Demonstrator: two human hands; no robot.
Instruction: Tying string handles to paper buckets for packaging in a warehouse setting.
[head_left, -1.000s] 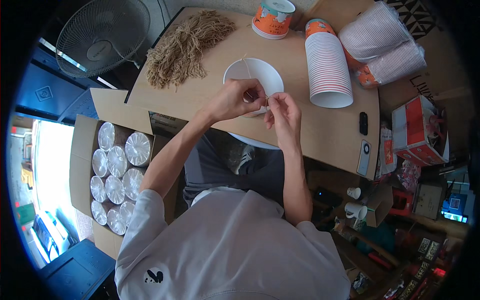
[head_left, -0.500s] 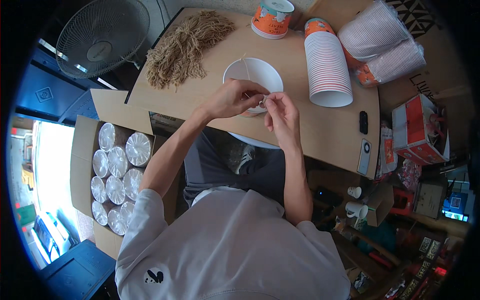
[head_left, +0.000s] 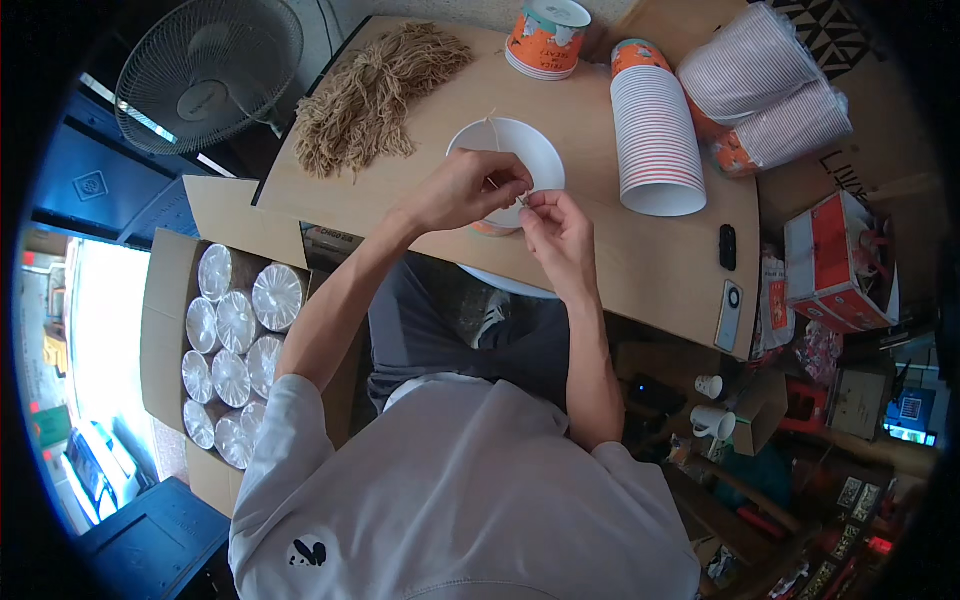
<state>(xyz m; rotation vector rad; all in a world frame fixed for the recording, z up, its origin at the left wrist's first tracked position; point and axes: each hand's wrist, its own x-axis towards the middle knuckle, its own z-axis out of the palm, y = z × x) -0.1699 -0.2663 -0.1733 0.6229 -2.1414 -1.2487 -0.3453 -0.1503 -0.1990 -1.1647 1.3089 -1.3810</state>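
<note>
String, thin and tan, runs over the back edge of a white cup, toward the left hand. Biggest of all is the brown table, which spreads under both hands and around them. Left of the left hand, and lower down, is an open cardboard box with lots of round, shiny wrapped stacks in it. Far up and to the left of that hand is a round fan. Two plastic-wrapped cup stacks lie far up and to the right of the right hand. Up and left of the left hand is a big, messy heap of tan strands. Closer to the right hand, on its upper right, lies a long row of cups, tucked inside each other. The white cup is right below the hands, with its open top facing up. Past both hands is an orange tub. Each hand has its thumb and fingers pinched on a bit of string, and the fingertips almost meet. That bit is too tiny to see well. Smallest, well to the right of the right hand, are a flat gray thing and a little black thing.
</note>
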